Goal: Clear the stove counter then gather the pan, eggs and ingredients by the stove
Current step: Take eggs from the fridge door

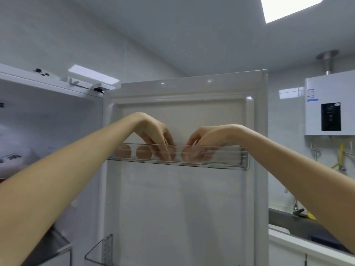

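The fridge door [184, 198] stands open in front of me. Its clear top shelf [230, 157] holds brown eggs [143, 153], two of them plain at the left. My left hand [153, 129] reaches down into the shelf, fingers around an egg seen through the plastic. My right hand [207, 135] dips in beside it, fingers curled around another brown egg [187, 153]. Both fingertips are blurred behind the shelf wall, so the grips are not sharp.
The fridge interior [48, 121] opens at the left with a white bag inside. A white water heater [330, 104] hangs on the right wall. Below it run a dark counter and sink [292, 221] with a faucet. A lower door bin [99, 252] sits bottom centre.
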`<move>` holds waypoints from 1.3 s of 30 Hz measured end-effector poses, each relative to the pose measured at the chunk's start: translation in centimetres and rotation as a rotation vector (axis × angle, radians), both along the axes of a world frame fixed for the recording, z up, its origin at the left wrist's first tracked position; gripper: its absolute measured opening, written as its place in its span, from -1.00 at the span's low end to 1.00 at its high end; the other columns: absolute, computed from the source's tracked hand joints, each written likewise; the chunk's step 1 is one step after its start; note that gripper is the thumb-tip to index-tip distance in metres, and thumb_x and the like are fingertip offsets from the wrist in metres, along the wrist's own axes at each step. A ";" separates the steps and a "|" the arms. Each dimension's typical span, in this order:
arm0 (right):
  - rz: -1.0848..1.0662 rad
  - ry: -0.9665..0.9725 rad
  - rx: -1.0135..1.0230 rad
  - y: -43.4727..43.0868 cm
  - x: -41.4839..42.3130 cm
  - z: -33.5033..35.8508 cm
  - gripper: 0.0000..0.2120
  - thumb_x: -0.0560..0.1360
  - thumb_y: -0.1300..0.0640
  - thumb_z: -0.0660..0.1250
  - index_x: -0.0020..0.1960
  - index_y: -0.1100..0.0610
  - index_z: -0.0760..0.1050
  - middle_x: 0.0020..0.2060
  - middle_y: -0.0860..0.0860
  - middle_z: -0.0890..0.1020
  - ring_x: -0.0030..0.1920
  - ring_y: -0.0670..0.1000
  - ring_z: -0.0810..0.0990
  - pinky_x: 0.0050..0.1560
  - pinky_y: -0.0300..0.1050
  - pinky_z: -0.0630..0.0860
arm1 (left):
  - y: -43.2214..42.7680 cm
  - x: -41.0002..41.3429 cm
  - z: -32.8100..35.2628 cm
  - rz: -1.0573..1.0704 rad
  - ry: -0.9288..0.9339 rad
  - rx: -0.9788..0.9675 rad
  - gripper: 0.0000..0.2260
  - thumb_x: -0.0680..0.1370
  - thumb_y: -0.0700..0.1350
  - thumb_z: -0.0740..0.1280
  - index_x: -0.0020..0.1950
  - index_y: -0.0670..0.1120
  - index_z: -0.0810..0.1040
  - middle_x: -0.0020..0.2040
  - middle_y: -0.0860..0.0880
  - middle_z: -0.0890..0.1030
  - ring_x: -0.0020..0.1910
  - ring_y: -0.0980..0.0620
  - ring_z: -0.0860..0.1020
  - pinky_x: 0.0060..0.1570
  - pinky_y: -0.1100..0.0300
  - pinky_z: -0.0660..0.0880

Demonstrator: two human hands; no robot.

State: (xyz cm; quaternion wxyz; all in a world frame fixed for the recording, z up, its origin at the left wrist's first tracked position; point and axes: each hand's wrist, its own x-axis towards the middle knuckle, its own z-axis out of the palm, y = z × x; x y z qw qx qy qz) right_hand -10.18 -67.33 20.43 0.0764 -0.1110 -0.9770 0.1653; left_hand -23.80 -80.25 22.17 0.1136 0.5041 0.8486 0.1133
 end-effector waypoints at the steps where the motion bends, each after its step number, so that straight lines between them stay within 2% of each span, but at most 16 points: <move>1: -0.003 0.016 0.001 0.0 0.0 -0.1 -0.68 0.37 0.01 0.51 0.05 0.15 0.63 0.03 0.18 0.66 -0.15 0.04 0.62 0.07 0.07 0.59 | 0.1 0.0 -0.1 0.001 0.003 0.008 -0.63 0.36 -0.19 0.55 0.14 -0.12 0.61 0.03 -0.06 0.68 -0.06 0.03 0.65 0.03 0.20 0.59; 3: -0.005 0.046 -0.001 -0.1 0.2 -0.3 -0.67 0.36 -0.02 0.50 0.02 0.17 0.65 0.03 0.22 0.65 -0.16 0.05 0.59 0.07 0.10 0.58 | 0.0 -0.1 -0.3 -0.001 0.008 0.037 -0.67 0.35 -0.18 0.56 0.08 -0.12 0.64 0.01 -0.07 0.69 -0.08 0.04 0.66 -0.02 0.23 0.60; 8: -0.059 0.173 0.029 0.0 0.4 -0.6 -0.69 0.34 -0.02 0.48 -0.04 0.18 0.67 -0.07 0.18 0.69 -0.23 0.00 0.59 0.06 0.05 0.58 | -0.4 0.0 -0.8 -0.031 0.124 0.220 -0.65 0.30 -0.08 0.59 0.05 0.00 0.65 -0.17 0.12 0.68 -0.22 0.21 0.63 -0.27 0.43 0.49; 11: -0.093 0.327 0.086 -0.2 0.9 -0.8 -0.73 0.34 0.00 0.45 -0.08 0.17 0.66 -0.14 0.11 0.71 -0.18 0.05 0.66 0.00 -0.03 0.62 | -0.8 -0.1 -1.3 -0.043 0.228 0.383 -0.65 0.30 -0.04 0.57 0.06 0.03 0.66 -0.08 0.09 0.68 -0.09 0.14 0.62 -0.15 0.36 0.52; 14: -0.115 0.532 0.194 -0.5 1.6 -0.8 -0.70 0.36 0.07 0.47 0.05 0.16 0.61 -0.06 0.06 0.66 -0.09 0.02 0.61 -0.05 -0.13 0.59 | -0.7 0.3 -2.4 -0.016 0.277 0.678 -0.60 0.28 -0.03 0.58 0.09 0.03 0.64 -0.02 0.09 0.65 -0.02 0.10 0.60 -0.02 0.25 0.53; 16: -0.116 0.669 0.204 -0.5 2.0 -0.6 -0.65 0.37 0.08 0.48 0.12 0.16 0.57 -0.01 0.04 0.61 -0.06 -0.01 0.58 -0.08 -0.19 0.54 | -0.7 1.1 -3.4 0.025 0.284 0.897 -0.55 0.24 0.01 0.60 0.10 0.03 0.65 0.00 0.09 0.65 -0.03 0.11 0.59 -0.02 0.25 0.50; 19: -0.124 0.845 0.216 -0.2 2.8 -0.4 -0.58 0.36 0.05 0.49 0.18 0.11 0.54 0.05 0.02 0.59 0.00 -0.01 0.56 -0.05 -0.22 0.49 | -0.5 2.9 -4.5 -0.005 0.243 1.126 -0.54 0.23 0.01 0.61 0.09 0.02 0.64 -0.03 0.06 0.64 -0.08 0.12 0.60 -0.05 0.25 0.53; 22: -0.131 1.001 0.266 -0.2 4.8 -0.4 -0.61 0.36 0.05 0.48 0.15 0.06 0.52 0.03 -0.04 0.61 -0.03 -0.07 0.56 -0.08 -0.48 0.40 | -0.2 5.1 -4.9 -0.053 0.209 1.288 -0.53 0.25 -0.02 0.61 0.11 0.01 0.61 -0.06 0.07 0.63 -0.09 0.16 0.59 -0.06 0.33 0.55; 23: -0.132 1.051 0.270 -0.1 5.8 -0.5 -0.63 0.35 0.07 0.48 0.14 0.06 0.52 0.02 -0.05 0.61 -0.06 -0.09 0.56 -0.10 -0.46 0.43 | 0.0 6.1 -5.1 -0.076 0.197 1.320 -0.54 0.26 -0.03 0.61 0.12 0.01 0.60 -0.05 0.09 0.62 -0.08 0.20 0.59 -0.08 0.39 0.54; 24: -0.129 1.097 0.270 0.1 6.7 -0.6 -0.63 0.34 0.09 0.48 0.12 0.06 0.53 0.00 -0.05 0.61 -0.08 -0.10 0.56 -0.09 -0.35 0.51 | 0.3 7.0 -5.3 -0.106 0.175 1.348 -0.54 0.26 -0.04 0.61 0.12 0.00 0.60 -0.03 0.10 0.62 -0.07 0.22 0.58 -0.09 0.43 0.53; 25: -0.130 1.138 0.272 0.2 7.6 -0.8 -0.63 0.34 0.11 0.49 0.11 0.07 0.53 0.00 -0.04 0.61 -0.09 -0.10 0.56 -0.07 -0.24 0.56 | 0.6 7.8 -5.5 -0.143 0.142 1.374 -0.55 0.27 -0.06 0.61 0.12 0.00 0.59 -0.02 0.10 0.62 -0.05 0.24 0.58 -0.09 0.45 0.52; 27: -0.147 1.204 0.296 1.1 10.0 -1.4 -0.63 0.33 0.14 0.50 0.11 0.10 0.53 -0.01 -0.03 0.61 -0.08 -0.08 0.57 -0.06 -0.16 0.59 | 1.6 10.1 -6.1 -0.214 0.063 1.413 -0.54 0.27 -0.08 0.61 0.12 0.00 0.59 0.02 0.09 0.62 0.00 0.22 0.58 -0.05 0.43 0.53; 33: -0.186 1.294 0.365 4.7 18.2 -4.3 -0.60 0.35 0.19 0.54 0.13 0.17 0.51 0.01 0.03 0.60 -0.06 -0.03 0.59 -0.11 -0.38 0.56 | 5.2 17.6 -7.8 -0.361 -0.010 1.459 -0.49 0.28 -0.06 0.58 0.19 -0.02 0.55 0.12 0.00 0.60 0.09 0.11 0.58 0.05 0.39 0.52; 37: -0.286 1.271 0.409 7.0 25.3 -7.0 -0.57 0.34 0.16 0.55 0.15 0.16 0.50 0.00 0.05 0.60 -0.10 -0.08 0.57 -0.13 -0.52 0.47 | 8.5 23.3 -9.4 -0.432 -0.067 1.427 -0.49 0.27 -0.05 0.57 0.19 -0.04 0.56 0.11 -0.02 0.61 0.07 0.10 0.59 0.03 0.42 0.51; 39: -0.351 1.244 0.416 7.9 29.5 -8.5 -0.57 0.34 0.16 0.55 0.15 0.17 0.51 -0.01 0.06 0.61 -0.12 -0.04 0.58 -0.14 -0.53 0.45 | 10.6 26.6 -10.5 -0.483 -0.097 1.398 -0.48 0.27 -0.05 0.57 0.19 -0.07 0.56 0.12 -0.04 0.61 0.08 0.07 0.59 0.05 0.36 0.54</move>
